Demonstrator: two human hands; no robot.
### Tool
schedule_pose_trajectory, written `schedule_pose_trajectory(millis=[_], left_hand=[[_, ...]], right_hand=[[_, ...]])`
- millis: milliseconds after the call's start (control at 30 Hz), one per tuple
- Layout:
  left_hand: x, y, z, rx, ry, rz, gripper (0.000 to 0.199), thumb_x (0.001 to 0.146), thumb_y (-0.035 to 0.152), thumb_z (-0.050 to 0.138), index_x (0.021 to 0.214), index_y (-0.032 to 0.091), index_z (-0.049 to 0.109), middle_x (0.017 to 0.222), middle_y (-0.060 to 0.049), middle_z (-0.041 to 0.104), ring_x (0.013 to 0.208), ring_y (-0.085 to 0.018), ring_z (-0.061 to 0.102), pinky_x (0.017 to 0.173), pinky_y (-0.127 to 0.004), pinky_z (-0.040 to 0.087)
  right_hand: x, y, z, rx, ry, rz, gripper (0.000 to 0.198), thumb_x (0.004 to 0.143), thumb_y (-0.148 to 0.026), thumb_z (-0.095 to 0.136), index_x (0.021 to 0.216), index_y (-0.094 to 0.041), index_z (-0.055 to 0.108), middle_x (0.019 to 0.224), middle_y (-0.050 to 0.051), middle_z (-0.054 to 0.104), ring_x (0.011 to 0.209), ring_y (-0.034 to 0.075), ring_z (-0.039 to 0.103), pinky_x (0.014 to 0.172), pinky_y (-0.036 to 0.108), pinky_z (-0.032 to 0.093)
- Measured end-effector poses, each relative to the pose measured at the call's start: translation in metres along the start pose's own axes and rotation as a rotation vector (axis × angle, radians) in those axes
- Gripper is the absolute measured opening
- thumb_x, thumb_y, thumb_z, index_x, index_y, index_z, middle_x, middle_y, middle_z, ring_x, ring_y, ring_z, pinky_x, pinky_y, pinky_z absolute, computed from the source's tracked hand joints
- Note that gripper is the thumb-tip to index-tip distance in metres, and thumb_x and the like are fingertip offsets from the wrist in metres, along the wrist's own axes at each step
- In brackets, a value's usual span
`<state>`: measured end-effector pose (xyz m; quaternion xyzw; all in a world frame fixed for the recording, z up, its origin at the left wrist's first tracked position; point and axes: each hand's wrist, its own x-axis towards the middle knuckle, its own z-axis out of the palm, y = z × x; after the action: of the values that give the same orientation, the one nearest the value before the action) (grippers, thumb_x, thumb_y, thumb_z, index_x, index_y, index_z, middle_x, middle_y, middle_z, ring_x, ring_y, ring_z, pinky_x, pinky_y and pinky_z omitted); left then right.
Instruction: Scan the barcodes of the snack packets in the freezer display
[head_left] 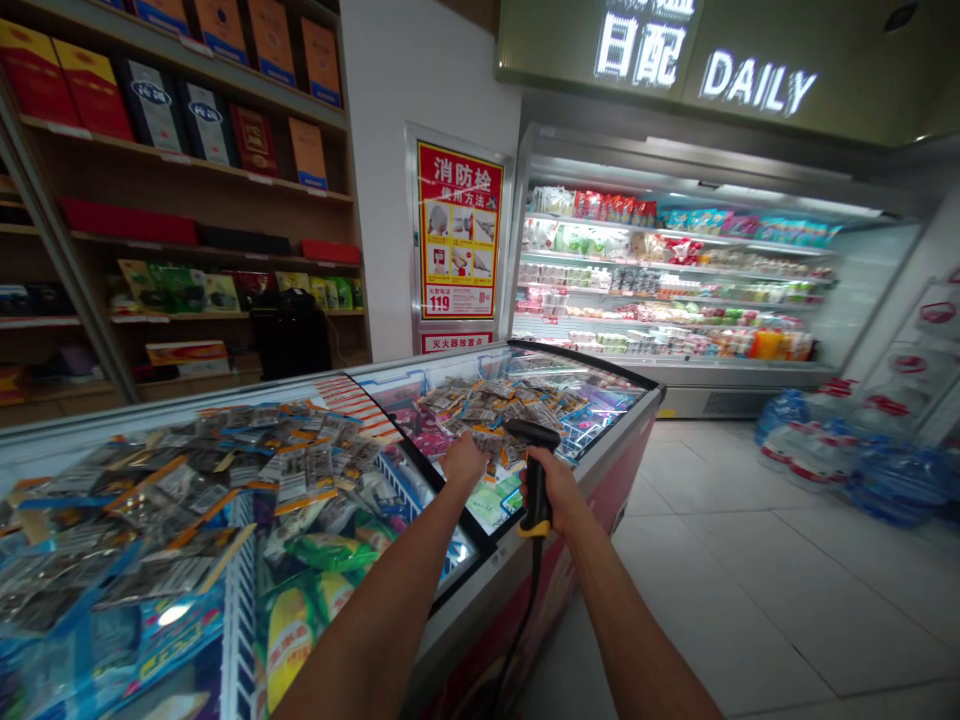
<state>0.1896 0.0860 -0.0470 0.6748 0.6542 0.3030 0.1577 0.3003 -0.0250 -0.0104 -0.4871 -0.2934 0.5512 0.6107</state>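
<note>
- Overhead, your lit sign [697, 60] reads "日配" and "DAILY"; a further line above it is cut off by the top edge.
- On the wall ahead, a red and yellow poster [460, 230] reads "消防栓 使用方法", with "119" in large figures lower down.
- Just under it, a red plate [456, 343] carries "灭火器放置点".
- On the shelves to your left, two dark boxes [150, 105] bear oval emblems with writing too blurred to make out.
- Print on the small packets [517, 400] is too fine to read.
- Your right hand [556, 487] is closed round the grip of a black and yellow scanner [532, 434], held upright above the freezer [600, 453], its cord [534, 578] hanging down from the base.
- Your left hand [463, 462] reaches to the near side of the packets, fingers partly curled; you cannot tell from here whether they pinch one or only touch.
- Those packets lie heaped on the freezer's far section, just beyond both hands; a second heap [300, 465] spreads over the section to your left.
- Beyond the freezer stand a stocked wall fridge [709, 376] and, on the floor at right, bottles [900, 482].
</note>
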Motion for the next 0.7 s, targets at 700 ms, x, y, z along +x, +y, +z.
schedule_pose_trajectory(millis=[700], left_hand=[[0.016, -0.06, -0.057, -0.828, 0.125, -0.141, 0.024, 0.062, 0.011, 0.057, 0.084, 0.015, 0.065, 0.075, -0.002, 0.069, 0.071, -0.014, 0.062, 0.068, -0.025, 0.046]], right_hand=[[-0.025, 0.001, 0.063, 0.034, -0.255, 0.091, 0.023, 0.065, -0.041, 0.054, 0.07, -0.018, 0.049, 0.043, -0.004, 0.052, 0.033, 0.01, 0.045, 0.031, 0.021, 0.035]])
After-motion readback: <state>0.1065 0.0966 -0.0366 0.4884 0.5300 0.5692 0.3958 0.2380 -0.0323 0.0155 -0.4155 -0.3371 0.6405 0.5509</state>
